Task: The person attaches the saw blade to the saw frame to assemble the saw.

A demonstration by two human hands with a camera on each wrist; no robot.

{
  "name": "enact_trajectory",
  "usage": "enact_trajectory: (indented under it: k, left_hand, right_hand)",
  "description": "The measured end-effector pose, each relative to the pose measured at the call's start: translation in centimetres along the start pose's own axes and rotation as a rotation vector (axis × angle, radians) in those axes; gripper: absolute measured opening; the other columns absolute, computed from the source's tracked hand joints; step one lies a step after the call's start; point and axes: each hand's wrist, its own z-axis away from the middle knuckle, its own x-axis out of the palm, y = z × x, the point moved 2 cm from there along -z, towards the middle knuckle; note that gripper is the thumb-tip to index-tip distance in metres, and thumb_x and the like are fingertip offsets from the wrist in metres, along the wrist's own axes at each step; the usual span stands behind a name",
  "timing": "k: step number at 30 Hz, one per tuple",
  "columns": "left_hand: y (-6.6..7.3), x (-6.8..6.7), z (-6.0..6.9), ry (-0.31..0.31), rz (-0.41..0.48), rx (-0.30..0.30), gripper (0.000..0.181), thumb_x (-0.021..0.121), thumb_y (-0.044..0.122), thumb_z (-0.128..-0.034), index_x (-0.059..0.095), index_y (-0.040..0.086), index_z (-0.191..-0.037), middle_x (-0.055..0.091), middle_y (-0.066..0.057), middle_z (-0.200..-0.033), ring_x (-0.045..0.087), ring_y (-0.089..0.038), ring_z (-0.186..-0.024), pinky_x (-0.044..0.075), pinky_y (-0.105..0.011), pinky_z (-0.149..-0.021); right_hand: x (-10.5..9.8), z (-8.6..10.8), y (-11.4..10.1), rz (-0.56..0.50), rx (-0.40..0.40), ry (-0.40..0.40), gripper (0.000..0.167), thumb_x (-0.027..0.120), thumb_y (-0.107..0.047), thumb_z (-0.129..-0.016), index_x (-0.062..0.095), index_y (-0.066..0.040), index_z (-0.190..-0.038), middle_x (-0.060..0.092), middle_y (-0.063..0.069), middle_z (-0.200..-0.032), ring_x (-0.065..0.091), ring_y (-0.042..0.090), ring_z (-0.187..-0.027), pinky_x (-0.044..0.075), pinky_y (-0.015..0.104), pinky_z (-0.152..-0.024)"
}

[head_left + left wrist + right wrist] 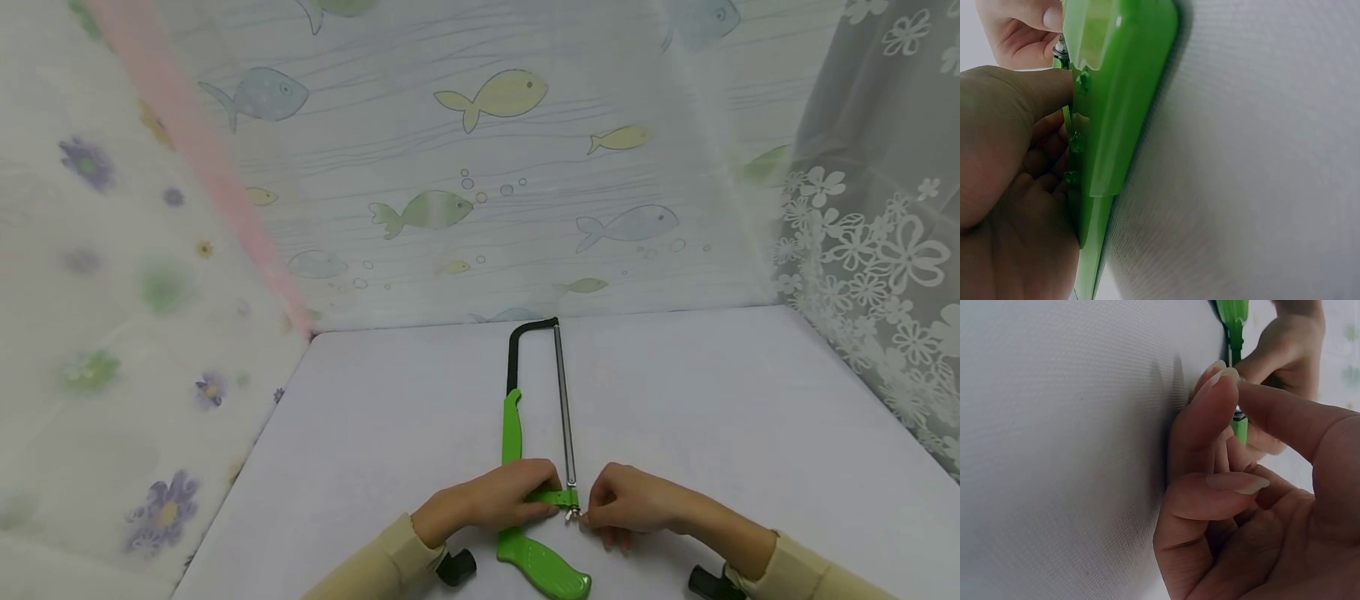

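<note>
Fingers [1204,419] of two hands [517,493] [637,498], one green hacksaw [512,433]

White cloth-covered table [712,400], green-and-black hacksaw [512,433] lying on it

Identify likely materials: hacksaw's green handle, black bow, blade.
Green handle: probably moulded plastic, glossy; bright highlights and smooth rounded edges, though painted metal is possible.
Black bow: likely painted or coated metal, fairly matte; evenly dark, slim bar.
Blade: likely bare steel, slight sheen; thin, straight grey strip.
</note>
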Motion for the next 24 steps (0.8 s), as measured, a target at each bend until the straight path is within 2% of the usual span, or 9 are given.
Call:
enact_trajectory:
  k: [10, 19, 24]
  left_hand:
    - [0.1, -0.1, 0.1, 0.001, 0.012, -0.001, 0.011, 0.063, 0.022, -0.1040, 0.061, 0.014, -0.111, 0.057, 0.012, -0.100, 0.050, 0.001, -0.089, 0.044, -0.014, -0.082]
    - [-0.1, 0.1, 0.1, -0.005, 0.025, -0.003, 0.012, 0.062, 0.020, -0.1043, 0.061, 0.013, -0.114, 0.060, 0.011, -0.104, 0.052, 0.003, -0.093, 0.045, -0.015, -0.085]
    - [-0.3, 0.2, 0.0, -0.007, 0.019, 0.006, 0.009, 0.061, 0.020, -0.1046, 0.060, 0.015, -0.112, 0.059, 0.011, -0.104, 0.052, 0.002, -0.092, 0.045, -0.015, -0.084]
  right_hand:
    - [0.3, -0.3, 0.3, -0.035, -0.033, -0.023, 0.022, 0.071, -0.011, -0.093, 0.073, -0.001, -0.073, 0.064, 0.003, -0.059, 0.054, 0.009, -0.047, 0.042, 0.021, -0.047]
    - [0.7, -0.8, 0.1, -0.014, 0.008, -0.006, 0.041, 0.071, -0.029, -0.096, 0.072, -0.001, -0.066, 0.067, 0.006, -0.058, 0.053, 0.008, -0.042, 0.037, 0.021, -0.043]
    - [0.9, -1.1, -0.2, -0.011, 0.041, 0.015, 0.044, 0.070, -0.030, -0.097, 0.071, 0.000, -0.064, 0.067, 0.010, -0.059, 0.053, 0.008, -0.040, 0.035, 0.021, -0.043]
